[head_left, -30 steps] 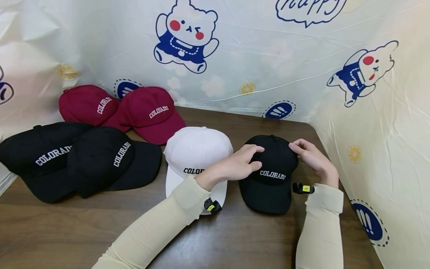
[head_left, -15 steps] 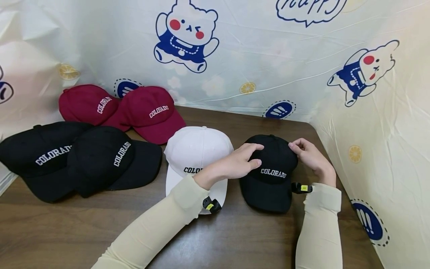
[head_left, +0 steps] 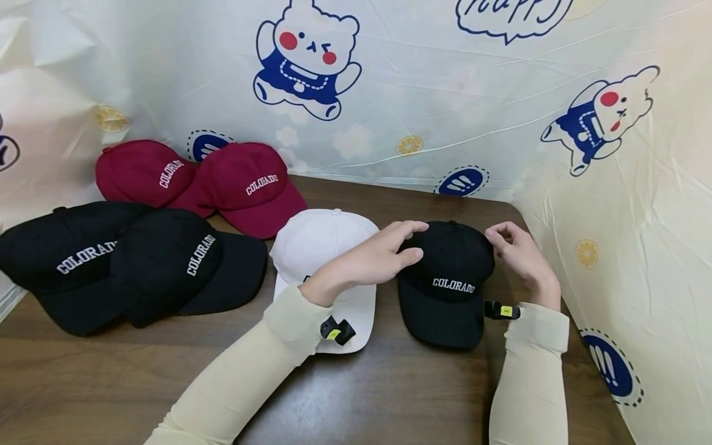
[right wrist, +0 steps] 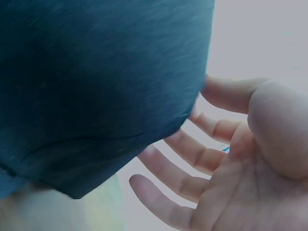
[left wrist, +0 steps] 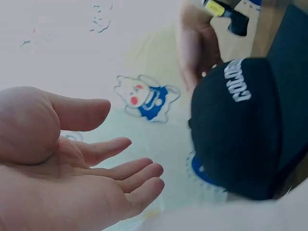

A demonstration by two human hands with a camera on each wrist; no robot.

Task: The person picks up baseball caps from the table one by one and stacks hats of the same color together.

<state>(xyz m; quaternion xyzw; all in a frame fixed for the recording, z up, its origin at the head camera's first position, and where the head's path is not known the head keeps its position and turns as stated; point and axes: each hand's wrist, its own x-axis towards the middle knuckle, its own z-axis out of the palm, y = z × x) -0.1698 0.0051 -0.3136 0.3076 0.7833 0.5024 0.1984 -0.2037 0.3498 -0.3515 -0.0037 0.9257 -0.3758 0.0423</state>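
A black baseball cap [head_left: 439, 314] with white COLORADO lettering sits on the table at right, brim toward me. My left hand [head_left: 371, 256] hovers by its left side with fingers and thumb spread. In the left wrist view, a gap shows between that hand [left wrist: 91, 163] and the cap [left wrist: 231, 130]. At the cap's upper right edge is my right hand [head_left: 517, 256], thumb and fingers loosely bent. The right wrist view shows its thumb tip right at the cap's edge [right wrist: 120, 72], the other fingertips partly behind the fabric. A white cap [head_left: 347, 312] lies beneath my left forearm, its lettering mostly covered.
Two overlapping black caps [head_left: 167, 266] lie at left, with two dark red caps [head_left: 250, 185] behind them. A printed cloth [head_left: 389, 93] hangs along the back and sides of the brown wooden table [head_left: 400, 395].
My left hand has drawn left, off the black cap. The right hand has shifted slightly right and its fingers have lifted a little. The other caps stay in place.
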